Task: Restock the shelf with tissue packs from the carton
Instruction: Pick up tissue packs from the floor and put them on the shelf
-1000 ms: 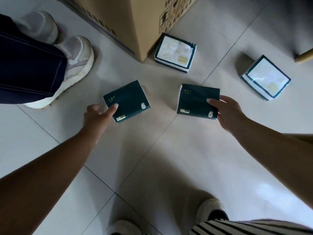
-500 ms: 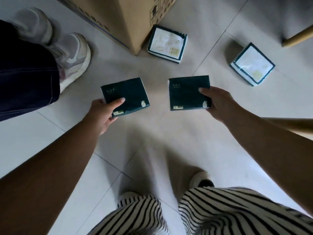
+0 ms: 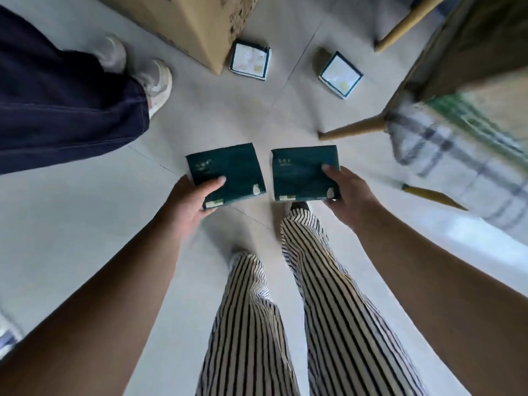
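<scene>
Carry step: left hand point(image 3: 190, 205) grips one green pack point(image 3: 228, 172), right hand point(image 3: 347, 190) grips another pack point(image 3: 303, 171). Next prob: turn to shelf, not in view.

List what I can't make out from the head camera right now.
- Carton: top cut off by frame edge, contents unseen.
- Shelf: not identifiable in head view.
- Dark packs: print too small.
- Right hand: fingers hidden under its pack.
- Checked cloth: motion-blurred.
</scene>
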`<act>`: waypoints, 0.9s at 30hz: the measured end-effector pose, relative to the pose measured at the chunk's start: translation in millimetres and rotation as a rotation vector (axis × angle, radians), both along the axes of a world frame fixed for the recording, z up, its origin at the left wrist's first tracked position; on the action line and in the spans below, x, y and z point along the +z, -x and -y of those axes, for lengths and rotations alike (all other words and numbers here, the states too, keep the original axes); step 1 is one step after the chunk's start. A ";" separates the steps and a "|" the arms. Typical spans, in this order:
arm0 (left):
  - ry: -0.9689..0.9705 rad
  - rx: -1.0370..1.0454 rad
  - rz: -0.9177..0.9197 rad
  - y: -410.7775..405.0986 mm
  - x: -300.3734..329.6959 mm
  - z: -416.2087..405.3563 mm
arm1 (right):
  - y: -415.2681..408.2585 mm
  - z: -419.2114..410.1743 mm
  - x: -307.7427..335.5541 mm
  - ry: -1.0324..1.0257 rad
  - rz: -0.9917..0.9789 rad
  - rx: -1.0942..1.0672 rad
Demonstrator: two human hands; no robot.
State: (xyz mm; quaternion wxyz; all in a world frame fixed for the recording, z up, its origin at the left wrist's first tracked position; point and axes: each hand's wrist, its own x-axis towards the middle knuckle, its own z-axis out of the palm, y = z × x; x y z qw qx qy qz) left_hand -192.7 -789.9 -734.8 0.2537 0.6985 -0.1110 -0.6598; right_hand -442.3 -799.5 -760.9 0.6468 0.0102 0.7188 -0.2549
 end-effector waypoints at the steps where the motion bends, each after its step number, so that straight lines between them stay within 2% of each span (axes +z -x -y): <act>1: 0.035 -0.042 0.006 4.0 22.1 -5.6 | 2.4 -5.7 23.6 -0.001 -0.020 -0.011; 4: 0.066 -0.062 -0.034 12.3 69.7 -19.7 | 9.3 -23.1 75.0 0.044 -0.049 -0.090; 8: 0.160 -0.085 0.035 18.4 127.7 -45.8 | 17.3 -63.7 132.1 0.156 -0.053 -0.087; 12: 0.260 -0.176 0.095 24.5 197.2 -77.2 | 29.8 -124.6 200.2 0.237 -0.027 -0.211; 17: 0.283 -0.215 -0.003 46.7 270.9 -108.7 | 62.8 -197.5 281.7 0.271 0.016 -0.545; 21: 0.311 -0.317 -0.049 95.0 315.4 -135.6 | 98.7 -252.5 337.6 0.334 -0.050 -0.657; 27: 0.327 -0.495 -0.153 181.5 356.6 -175.7 | 155.5 -325.7 379.7 0.448 -0.156 -0.702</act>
